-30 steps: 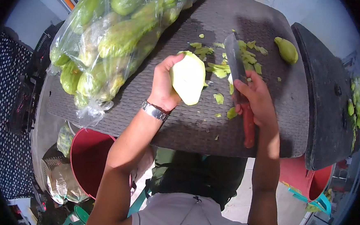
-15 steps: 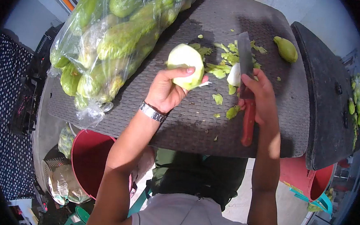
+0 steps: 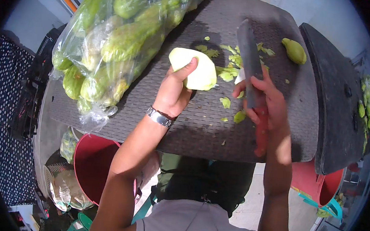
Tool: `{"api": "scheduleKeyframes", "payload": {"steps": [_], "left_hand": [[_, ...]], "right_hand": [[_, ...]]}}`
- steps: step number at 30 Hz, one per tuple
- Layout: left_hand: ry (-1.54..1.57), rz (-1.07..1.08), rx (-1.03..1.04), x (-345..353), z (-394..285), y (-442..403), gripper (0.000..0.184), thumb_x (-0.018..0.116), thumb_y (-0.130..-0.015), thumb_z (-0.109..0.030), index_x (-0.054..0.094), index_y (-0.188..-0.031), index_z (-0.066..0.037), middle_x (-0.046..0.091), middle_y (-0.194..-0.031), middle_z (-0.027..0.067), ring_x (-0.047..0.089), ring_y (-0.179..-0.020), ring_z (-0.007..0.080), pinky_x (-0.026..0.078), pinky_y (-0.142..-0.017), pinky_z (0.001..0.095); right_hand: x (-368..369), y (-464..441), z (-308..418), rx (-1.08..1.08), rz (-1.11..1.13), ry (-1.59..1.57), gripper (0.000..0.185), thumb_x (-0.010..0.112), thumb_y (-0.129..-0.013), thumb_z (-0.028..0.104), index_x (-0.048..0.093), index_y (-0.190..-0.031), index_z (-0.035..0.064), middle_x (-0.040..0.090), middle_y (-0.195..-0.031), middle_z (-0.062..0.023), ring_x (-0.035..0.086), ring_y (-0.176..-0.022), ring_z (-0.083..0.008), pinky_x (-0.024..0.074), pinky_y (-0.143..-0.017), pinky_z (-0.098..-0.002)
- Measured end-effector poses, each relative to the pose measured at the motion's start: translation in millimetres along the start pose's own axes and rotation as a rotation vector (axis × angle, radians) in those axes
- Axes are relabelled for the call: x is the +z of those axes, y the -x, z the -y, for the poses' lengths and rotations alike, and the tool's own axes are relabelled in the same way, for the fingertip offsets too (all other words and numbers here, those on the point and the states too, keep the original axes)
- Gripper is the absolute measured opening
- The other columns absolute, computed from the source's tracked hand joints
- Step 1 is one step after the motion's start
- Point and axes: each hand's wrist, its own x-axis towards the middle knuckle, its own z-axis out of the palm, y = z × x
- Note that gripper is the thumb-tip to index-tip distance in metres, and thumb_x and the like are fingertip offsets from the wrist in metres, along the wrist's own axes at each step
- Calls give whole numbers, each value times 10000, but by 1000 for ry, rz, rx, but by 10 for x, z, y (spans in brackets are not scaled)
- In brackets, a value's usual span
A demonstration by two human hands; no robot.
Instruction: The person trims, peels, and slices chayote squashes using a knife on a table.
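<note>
My left hand (image 3: 175, 87) is closed round a peeled, pale green vegetable (image 3: 200, 74), its thumb across the near face. In my right hand (image 3: 267, 97) is a knife (image 3: 249, 49) with a red handle, the broad blade pointing up and away, somewhat blurred. Beneath the blade, green peel scraps (image 3: 227, 75) lie scattered on the dark woven tabletop (image 3: 188, 132). A small white piece shows partly behind the blade; what it is cannot be made out. One whole green vegetable (image 3: 295, 51) rests at the right of the tabletop.
A clear plastic bag (image 3: 126, 40) full of green vegetables fills the table's upper left. Below the left edge stands a red bin (image 3: 93, 165), with another red container (image 3: 316, 183) below the right side. A second dark panel (image 3: 338, 103) adjoins on the right.
The peeled vegetable has been turned in my left hand, showing a different side. My right hand has shifted slightly to the right with the knife, whose blade now tilts more to the left.
</note>
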Motion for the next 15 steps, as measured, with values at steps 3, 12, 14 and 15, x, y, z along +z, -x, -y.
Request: {"api": "scheduleKeyframes", "payload": {"steps": [3, 12, 14, 15], "left_hand": [[-13, 18, 26, -21, -33, 14, 370, 715, -989, -103, 581, -1331, -57, 694, -1271, 109, 682, -1177, 234, 568, -973, 385], [77, 29, 9, -37, 17, -26, 410, 737, -977, -127, 575, -1346, -54, 696, -1280, 113, 701, -1141, 234, 590, -939, 373], [18, 7, -12, 14, 1, 12, 412, 723, -996, -181, 600, -1365, -45, 705, -1272, 93, 702, -1132, 210, 592, -908, 352], [3, -4, -9, 0, 28, 2, 388, 715, -1003, -191, 614, -1352, -53, 711, -1256, 87, 704, -1127, 201, 594, -912, 361]], "right_hand": [[78, -135, 70, -126, -182, 579, 456, 604, -1003, 213, 540, -1447, 131, 722, -1000, -147, 628, -580, -230, 487, -520, -353], [50, -497, -130, -298, -471, 1275, 365, 736, -952, 368, 634, -902, 21, 709, -802, -165, 712, -731, -372, 532, -693, -469], [163, -448, -155, -226, -464, 1234, 470, 759, -938, 454, 622, -843, 15, 701, -772, -167, 709, -714, -373, 533, -693, -471], [195, -421, -161, -201, -446, 1231, 500, 758, -932, 488, 621, -865, 12, 699, -768, -172, 710, -712, -374, 536, -692, -474]]}}
